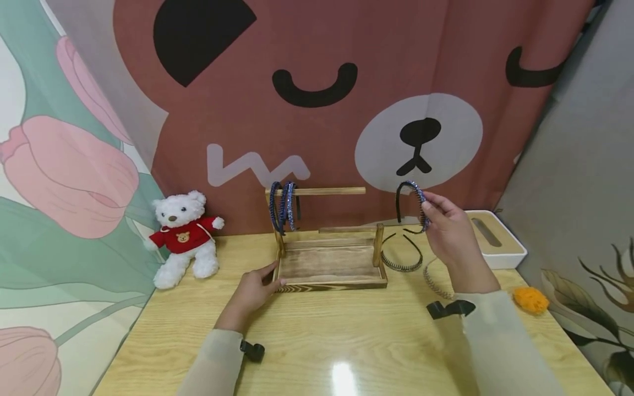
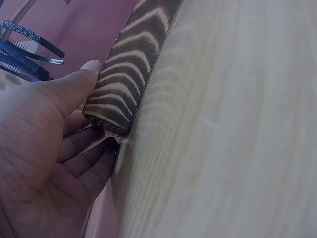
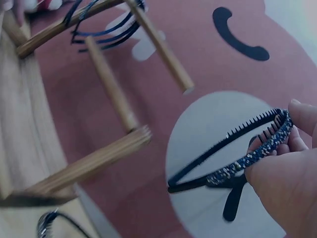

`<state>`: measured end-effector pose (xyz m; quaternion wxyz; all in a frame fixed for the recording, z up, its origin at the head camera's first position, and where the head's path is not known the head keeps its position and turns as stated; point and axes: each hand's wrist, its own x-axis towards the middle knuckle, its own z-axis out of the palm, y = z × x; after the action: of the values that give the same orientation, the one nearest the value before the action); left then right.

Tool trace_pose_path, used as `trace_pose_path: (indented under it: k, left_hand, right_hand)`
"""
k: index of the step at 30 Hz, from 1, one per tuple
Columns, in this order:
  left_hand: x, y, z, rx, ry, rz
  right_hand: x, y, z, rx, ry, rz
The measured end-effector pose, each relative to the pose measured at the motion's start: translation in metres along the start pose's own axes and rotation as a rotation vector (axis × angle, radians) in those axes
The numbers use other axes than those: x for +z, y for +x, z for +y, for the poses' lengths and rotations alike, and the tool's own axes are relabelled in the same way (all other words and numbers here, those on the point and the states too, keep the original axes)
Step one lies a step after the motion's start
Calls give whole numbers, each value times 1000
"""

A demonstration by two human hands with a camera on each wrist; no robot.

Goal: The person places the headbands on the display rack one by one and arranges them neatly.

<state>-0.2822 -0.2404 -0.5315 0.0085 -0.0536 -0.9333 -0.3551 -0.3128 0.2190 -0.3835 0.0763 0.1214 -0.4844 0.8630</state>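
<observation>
- Grips one end of a striped wooden rack [image 2: 121, 69] with the left hand [image 2: 44, 139].
- Shows dark headbands [image 2: 22, 58] beyond the hand.
- Shows the pale worktop [image 2: 233, 119] at right.

So both arms come in from the bottom of the head view, in long, pale cream fabric sleeves [image 1: 215, 360] that end at the wrists. The bare left hand [image 1: 251, 291] is the lower one, angled forward and inward. From its own wrist cam you get the palm side, thumb [image 2: 79, 84] stretched out up top and the fingers [image 2: 85, 157] bent in underneath, basically a clamp. The bare right hand [image 1: 452, 234] is up higher, forearm slanting inward, and its thumb [image 1: 432, 213] and fingers are pinched together, wrist pretty straight.
</observation>
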Motion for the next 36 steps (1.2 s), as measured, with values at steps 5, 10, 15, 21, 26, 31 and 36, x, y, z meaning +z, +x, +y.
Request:
trace_pose_path:
  k: [5,10,15,21,26,31,36]
  left_hand:
    - [0,-1,0,5,-7,5]
    - [0,0,-1,9,-6,-5]
    - [-1,1,0,6,-12,-3]
    - [-1,0,1,2,-10,0]
    - [1,0,1,-5,-13,-3]
    - [1,0,1,3,-16,-2]
    - [1,0,0,4,-15,12]
  right_hand:
    - [20,17,-6,-55,34,22]
    - [31,26,-2,-41,60,56]
    - [40,32,10,-29,79,84]
    - [60,36,31,2,36,105]
    - [85,35,50,38,0,114]
    - [113,35,69,50,-17,108]
    - [139,36,89,83,-49,105]
